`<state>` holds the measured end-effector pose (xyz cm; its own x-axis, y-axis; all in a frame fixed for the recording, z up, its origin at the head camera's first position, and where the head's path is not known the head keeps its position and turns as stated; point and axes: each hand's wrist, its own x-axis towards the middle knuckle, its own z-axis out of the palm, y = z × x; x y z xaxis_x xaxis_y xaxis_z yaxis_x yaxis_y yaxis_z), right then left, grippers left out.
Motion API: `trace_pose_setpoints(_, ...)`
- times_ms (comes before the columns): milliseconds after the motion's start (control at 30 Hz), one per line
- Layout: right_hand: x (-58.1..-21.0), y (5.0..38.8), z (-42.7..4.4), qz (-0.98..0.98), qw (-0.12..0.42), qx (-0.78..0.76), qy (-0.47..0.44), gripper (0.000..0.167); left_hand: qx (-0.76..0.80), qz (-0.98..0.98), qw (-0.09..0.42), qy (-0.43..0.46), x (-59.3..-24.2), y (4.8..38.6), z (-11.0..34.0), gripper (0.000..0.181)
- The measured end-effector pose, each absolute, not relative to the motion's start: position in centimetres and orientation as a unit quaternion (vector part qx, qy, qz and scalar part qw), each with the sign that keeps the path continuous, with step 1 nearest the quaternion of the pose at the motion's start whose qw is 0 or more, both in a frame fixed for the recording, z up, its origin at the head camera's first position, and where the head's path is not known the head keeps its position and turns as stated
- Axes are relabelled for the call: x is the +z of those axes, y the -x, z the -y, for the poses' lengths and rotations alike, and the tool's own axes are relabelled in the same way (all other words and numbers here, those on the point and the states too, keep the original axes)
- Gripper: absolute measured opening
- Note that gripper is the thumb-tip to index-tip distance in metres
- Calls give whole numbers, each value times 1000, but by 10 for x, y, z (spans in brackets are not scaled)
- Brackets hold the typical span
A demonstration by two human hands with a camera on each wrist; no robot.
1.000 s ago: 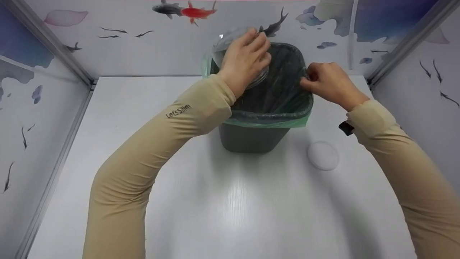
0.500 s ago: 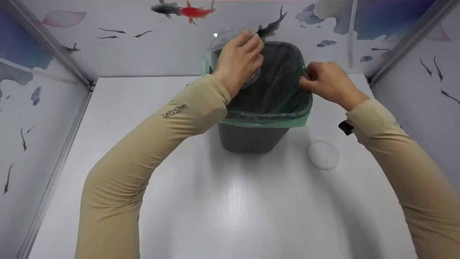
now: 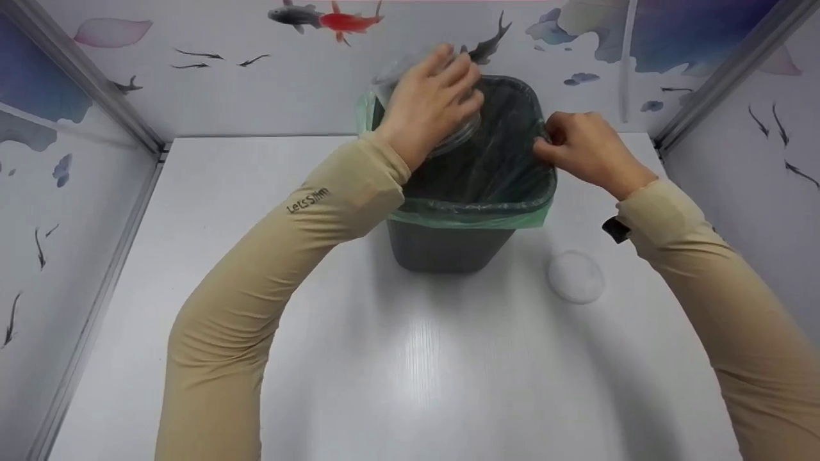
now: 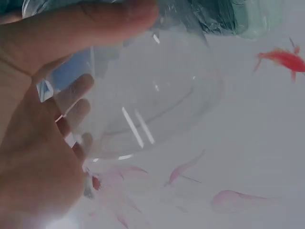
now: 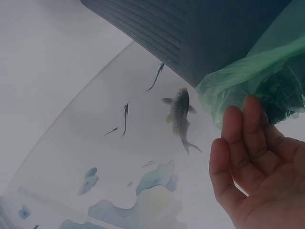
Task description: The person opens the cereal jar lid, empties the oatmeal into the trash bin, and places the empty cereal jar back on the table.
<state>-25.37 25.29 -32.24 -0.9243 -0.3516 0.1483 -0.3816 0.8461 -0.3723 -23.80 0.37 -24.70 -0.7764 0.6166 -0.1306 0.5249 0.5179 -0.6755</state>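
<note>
A clear plastic jar (image 4: 152, 86) is gripped in my left hand (image 3: 432, 102), tilted with its rimmed end down inside the bin's mouth. The left wrist view shows fingers through its transparent wall, and I make out no contents. Under it stands a dark grey trash bin (image 3: 451, 250), lined with a green plastic bag (image 3: 480, 218) folded over the rim. At the bin's right rim, my right hand (image 3: 586, 147) pinches the edge and liner between thumb and curled fingers. On the table, right of the bin, lies a round clear lid (image 3: 576, 276).
The white table (image 3: 359, 384) reaches back to a panel wall (image 3: 224, 96) printed with fish, close behind the bin. Side panels (image 3: 743, 179) with metal corner posts enclose the space left and right.
The left hand with the jar dips slightly down and left, then comes back up and right, in a shaking motion. The right hand, the bin and the lid stay put.
</note>
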Motion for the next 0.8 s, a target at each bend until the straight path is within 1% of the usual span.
trace_pose_setpoints(100,-322,253,-253,959,38,205,-193,25,367,874,77,311,-248,239,0,74)
trace_pose_setpoints(300,-321,251,-253,959,33,212,-187,26,362,876,110,298,-245,239,7,71)
trace_pose_setpoints(367,-320,250,-253,959,32,213,-185,26,350,886,100,287,-247,240,9,69)
trace_pose_setpoints(500,-320,251,-251,959,24,212,-188,27,340,899,60,270,-251,240,11,72)
trace_pose_setpoints(600,-319,251,-251,959,23,213,-187,27,343,899,63,266,-252,240,9,77)
trace_pose_setpoints(800,-320,250,-250,959,15,219,-181,27,374,891,24,256,-251,238,1,83)
